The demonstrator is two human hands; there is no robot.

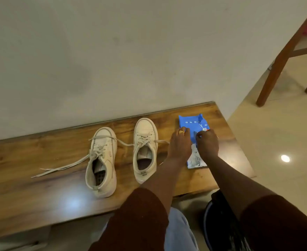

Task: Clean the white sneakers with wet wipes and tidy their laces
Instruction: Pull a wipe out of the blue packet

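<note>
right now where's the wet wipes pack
Head view: the wipes pack lies at the right end of the bench, beside the right sneaker, under the left hand and right hand.

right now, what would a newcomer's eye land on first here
Two white sneakers stand side by side on the wooden bench, toes to the wall: the left sneaker trails untied laces far to the left, with the right sneaker close beside it. Just right of them, both hands are on a blue wet wipes pack: the left hand rests on it and the right hand pinches its flap.
</note>
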